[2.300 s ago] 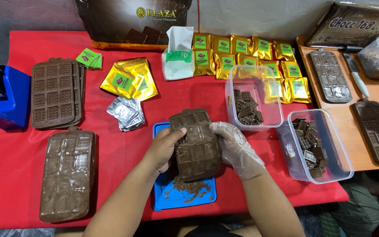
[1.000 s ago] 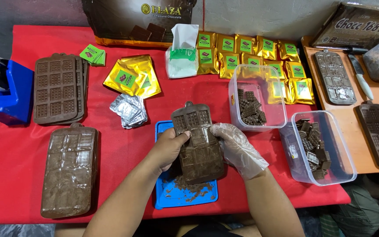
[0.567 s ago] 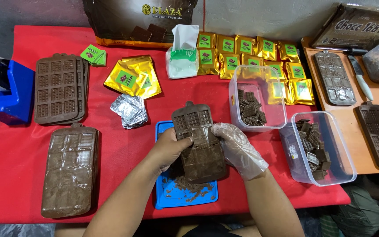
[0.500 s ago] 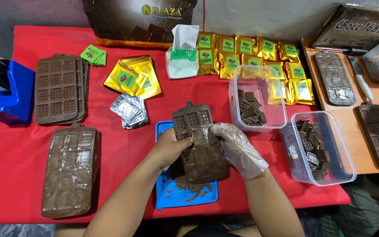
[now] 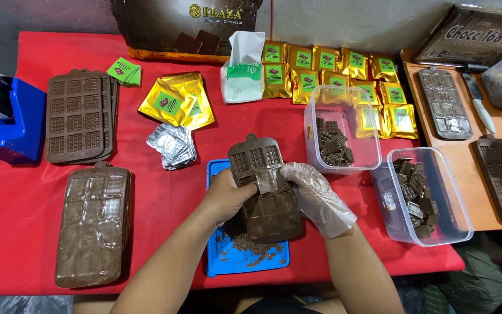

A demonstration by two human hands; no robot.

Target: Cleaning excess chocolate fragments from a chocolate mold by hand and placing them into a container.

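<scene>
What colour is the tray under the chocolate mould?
Blue tray; clearest in the head view, beneath the brown mould.

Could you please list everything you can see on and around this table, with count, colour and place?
Held mould: one, brown, over the blue tray, in both hands.
Blue tray: one, holding brown crumbs, front centre.
Mould stack: brown, left rear.
Filled mould: one, brown, front left.
Gold pouches: small pile, left of centre; more in rows at the rear.
Foil wrappers: silver pile, centre.
Clear tubs: two, holding brown pieces, one by the rows, one at the right.
Tape dispenser: one, blue, far left.
Red cloth: covers the table.
Left hand: bare, on the mould.
Right hand: clear glove, on the mould.
</scene>
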